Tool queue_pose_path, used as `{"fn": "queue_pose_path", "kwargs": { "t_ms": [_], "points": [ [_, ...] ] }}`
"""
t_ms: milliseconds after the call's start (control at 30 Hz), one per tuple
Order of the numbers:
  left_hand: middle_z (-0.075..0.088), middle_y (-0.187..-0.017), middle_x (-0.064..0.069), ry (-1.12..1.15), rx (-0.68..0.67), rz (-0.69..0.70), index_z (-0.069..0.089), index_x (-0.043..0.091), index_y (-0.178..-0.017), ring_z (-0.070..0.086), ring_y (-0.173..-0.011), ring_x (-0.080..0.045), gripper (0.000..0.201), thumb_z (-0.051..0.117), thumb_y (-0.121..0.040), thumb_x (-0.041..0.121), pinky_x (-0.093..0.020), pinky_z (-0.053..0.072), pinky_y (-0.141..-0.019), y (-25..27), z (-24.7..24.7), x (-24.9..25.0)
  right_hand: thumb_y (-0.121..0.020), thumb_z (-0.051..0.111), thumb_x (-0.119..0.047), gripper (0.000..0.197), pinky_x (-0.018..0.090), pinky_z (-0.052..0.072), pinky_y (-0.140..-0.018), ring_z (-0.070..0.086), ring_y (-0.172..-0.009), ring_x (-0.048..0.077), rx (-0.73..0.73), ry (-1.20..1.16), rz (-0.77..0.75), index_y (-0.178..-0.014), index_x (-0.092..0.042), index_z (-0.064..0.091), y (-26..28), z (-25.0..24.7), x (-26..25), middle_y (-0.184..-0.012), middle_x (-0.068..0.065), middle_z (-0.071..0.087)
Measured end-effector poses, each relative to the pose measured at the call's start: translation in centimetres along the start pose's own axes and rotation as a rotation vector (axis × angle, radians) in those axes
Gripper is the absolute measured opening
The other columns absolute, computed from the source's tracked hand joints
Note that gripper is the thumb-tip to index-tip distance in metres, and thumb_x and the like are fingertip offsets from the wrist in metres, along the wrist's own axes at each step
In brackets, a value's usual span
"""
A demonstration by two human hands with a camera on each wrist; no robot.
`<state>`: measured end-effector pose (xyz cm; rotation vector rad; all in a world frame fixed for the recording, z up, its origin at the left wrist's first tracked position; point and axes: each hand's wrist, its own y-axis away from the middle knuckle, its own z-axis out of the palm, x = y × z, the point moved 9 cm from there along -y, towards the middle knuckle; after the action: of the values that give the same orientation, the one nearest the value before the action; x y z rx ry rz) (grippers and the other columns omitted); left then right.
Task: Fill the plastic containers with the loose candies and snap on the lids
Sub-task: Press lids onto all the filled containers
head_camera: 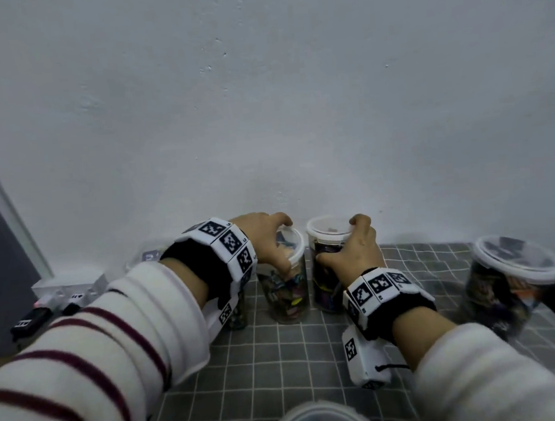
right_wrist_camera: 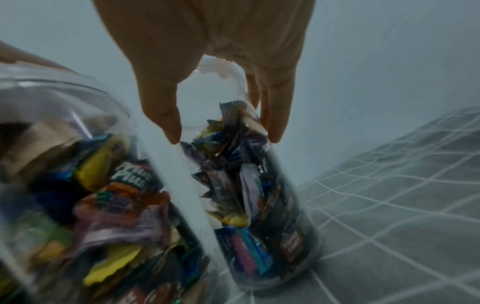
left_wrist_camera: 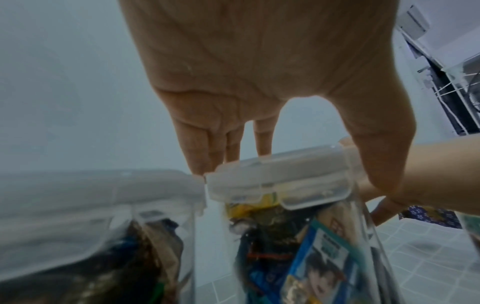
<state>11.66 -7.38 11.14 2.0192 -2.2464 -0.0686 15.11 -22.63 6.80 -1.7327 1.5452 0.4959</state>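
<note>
Two candy-filled containers, lidded, stand gripped: left hand (head_camera: 265, 241) on one lid (head_camera: 293, 242), right hand (head_camera: 355, 250) fingers around the other container (head_camera: 325, 293); little seems left.

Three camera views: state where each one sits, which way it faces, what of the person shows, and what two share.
Head: looks forward and down at both hands, sleeves and lidded containers on the checked cloth.
Left wrist: looks along the left hand gripping the left container.
Right wrist: looks along the right hand gripping the right container.
Shared: both wrist views show both containers.
</note>
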Motion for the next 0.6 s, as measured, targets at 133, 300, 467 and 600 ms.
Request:
{"fn": "queue_pose_path", "kwargs": {
  "t_ms": [133, 300, 467, 600],
  "points": [
    [0.052, -0.129, -0.008, 0.008, -0.003, -0.024, 0.031, 0.022, -0.141, 0.052, -0.112, -0.027, 0.092, 0.08, -0.066, 0.041, -0.031, 0.043, -0.085, -1.0, 0.3, -0.1, -0.066, 0.076, -0.022, 0.08, 0.038, 0.042, -0.094, 0.047, -0.112, 0.034, 0.058, -0.01, 0.02, -0.129, -0.01, 0.03, 0.9, 0.0, 0.6, -0.126, 0.015, 0.04],
    [0.056, -0.115, -0.004, 0.009, -0.034, -0.049, 0.033, 0.023, -0.14, 0.049, -0.095, -0.022, 0.088, 0.08, -0.067, 0.038, -0.026, 0.039, -0.076, -1.5, 0.2, -0.2, -0.065, 0.077, -0.025, 0.079, 0.035, 0.038, -0.094, 0.044, -0.113, 0.03, 0.098, 0.018, 0.013, -0.129, -0.013, 0.032, 1.9, 0.2, 0.5, -0.125, 0.012, 0.04],
    [0.055, -0.125, -0.006, -0.027, -0.075, -0.057, 0.036, 0.024, -0.14, 0.052, -0.107, -0.025, 0.082, 0.078, -0.07, 0.031, -0.027, 0.043, -0.084, -1.8, 0.3, -0.1, -0.068, 0.076, -0.03, 0.077, 0.035, 0.036, -0.096, 0.04, -0.116, 0.03, 0.102, 0.07, 0.047, -0.129, -0.015, 0.031, 2.4, 0.1, 0.3, -0.125, 0.013, 0.04],
    [0.05, -0.136, -0.006, 0.0, -0.079, -0.062, 0.028, 0.025, -0.145, 0.049, -0.118, -0.025, 0.087, 0.077, -0.073, 0.03, -0.024, 0.037, -0.084, -1.6, 0.8, -0.4, -0.07, 0.075, -0.036, 0.082, 0.035, 0.034, -0.1, 0.036, -0.121, 0.031, 0.054, 0.133, 0.065, -0.133, -0.015, 0.027, 3.0, 0.0, 0.1, -0.129, 0.013, 0.037]
  ]
}}
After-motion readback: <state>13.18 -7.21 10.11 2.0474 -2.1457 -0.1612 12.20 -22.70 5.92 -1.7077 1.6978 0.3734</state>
